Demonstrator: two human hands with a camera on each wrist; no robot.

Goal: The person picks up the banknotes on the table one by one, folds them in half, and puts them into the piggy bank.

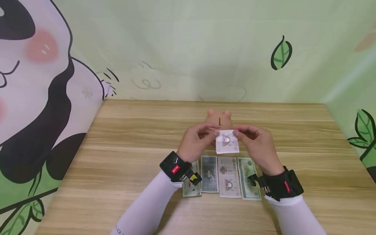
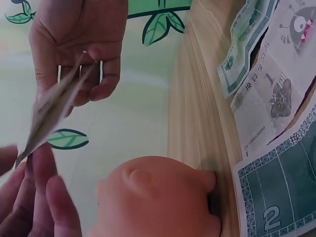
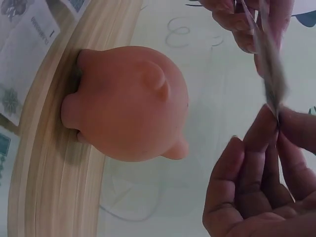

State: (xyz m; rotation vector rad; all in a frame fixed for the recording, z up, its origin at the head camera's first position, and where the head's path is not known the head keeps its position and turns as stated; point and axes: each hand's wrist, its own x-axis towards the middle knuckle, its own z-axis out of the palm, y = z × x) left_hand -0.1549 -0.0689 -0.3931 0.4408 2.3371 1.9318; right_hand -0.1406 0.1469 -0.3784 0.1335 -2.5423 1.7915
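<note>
Both hands hold up one folded play banknote [image 1: 227,142] with a grey cartoon animal on its face. My left hand [image 1: 196,138] pinches its left top corner between thumb and fingers, and my right hand [image 1: 258,143] pinches the right one. Edge-on in the right wrist view, the folded note [image 3: 273,74] shows its layers slightly parted. Just behind the hands stands an orange piggy bank [image 1: 218,120] with a slot along its back. Seen from the left wrist, the piggy bank [image 2: 155,197] shows its rounded rear and curled tail, below the raised note.
Several play banknotes lie in a row on the wooden table [image 1: 123,137] nearer the body: a dark blue-grey note [image 1: 210,178], a grey note [image 1: 228,169], a green note [image 1: 245,166] and another partly covered by the left wrist. A printed green backdrop [image 1: 191,49] rises behind the table.
</note>
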